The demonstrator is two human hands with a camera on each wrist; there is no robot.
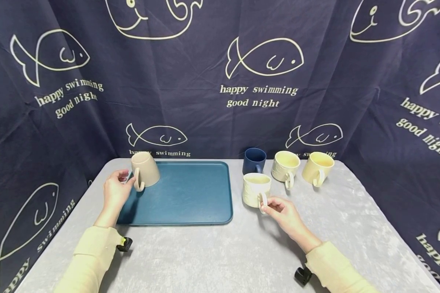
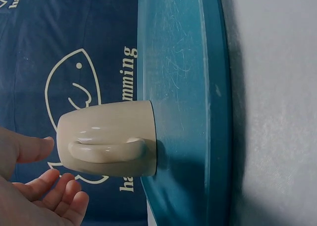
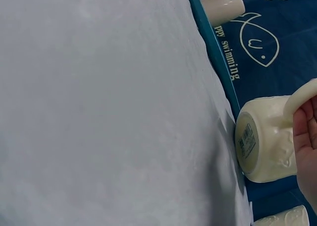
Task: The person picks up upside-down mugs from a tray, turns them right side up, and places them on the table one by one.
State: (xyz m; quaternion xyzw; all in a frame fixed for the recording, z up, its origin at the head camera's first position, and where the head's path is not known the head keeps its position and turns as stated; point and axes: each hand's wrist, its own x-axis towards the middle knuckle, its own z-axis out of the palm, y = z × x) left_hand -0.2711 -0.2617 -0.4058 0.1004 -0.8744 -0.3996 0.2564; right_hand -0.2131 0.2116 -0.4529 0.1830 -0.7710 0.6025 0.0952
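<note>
A beige mug stands upside down at the left end of a blue tray, its handle toward me. Beside it is my left hand; in the left wrist view, its thumb and loosely bent fingers are apart from the mug. My right hand pinches the handle of a cream embossed mug, just right of the tray. This mug is upright and off the table; its base with a printed label shows in the right wrist view.
Behind the held mug stand a dark blue mug, another cream embossed mug and a yellow mug. The grey table backs onto a dark curtain with fish drawings.
</note>
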